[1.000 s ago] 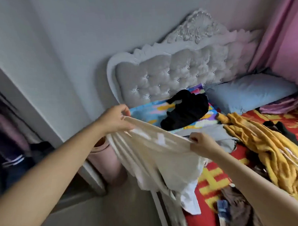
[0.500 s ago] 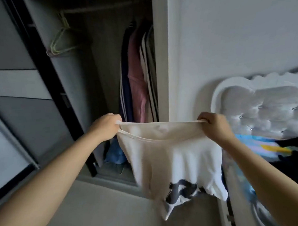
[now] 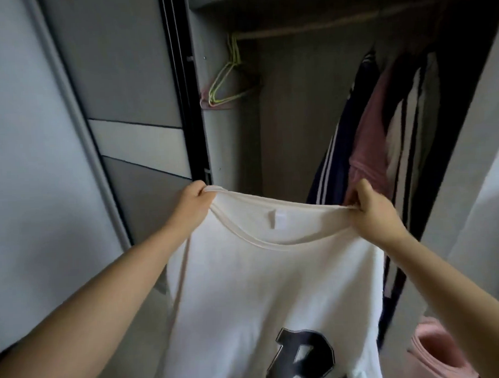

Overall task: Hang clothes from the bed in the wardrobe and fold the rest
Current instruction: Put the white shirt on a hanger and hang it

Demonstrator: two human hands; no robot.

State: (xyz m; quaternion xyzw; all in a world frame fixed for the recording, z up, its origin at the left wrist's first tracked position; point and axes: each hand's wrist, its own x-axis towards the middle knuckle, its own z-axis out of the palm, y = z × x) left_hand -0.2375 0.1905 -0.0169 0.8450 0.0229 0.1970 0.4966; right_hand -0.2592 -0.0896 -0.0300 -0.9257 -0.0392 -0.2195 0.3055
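Wardrobe interior ahead of me, sliding door pushed aside on the left, and I'm standing right at the opening with the white T-shirt stretched out in front. It hangs in the air between my two hands, neckline uppermost, a small label showing inside the collar and a dark printed letter lower down on the cloth. My left hand is clenched on the left end of the collar, fingers curled round the fabric; my right hand pinches the right end, thumb up, so the neck opening is pulled wide and taut between them. Up on the rail I've got a few empty hangers, yellow-green and pink wire, hanging at the left end, well above the shirt and apart from it. Further right several garments already hang there, a dark striped one, a pink one, something pale behind. So as I judge it, some hanging is done, this shirt is not yet on a hanger, and I can't see the bed from here, so what's left over there I cannot tell. Next I reckon one hand has to free itself for a hanger. Pink bin sits low at the right.
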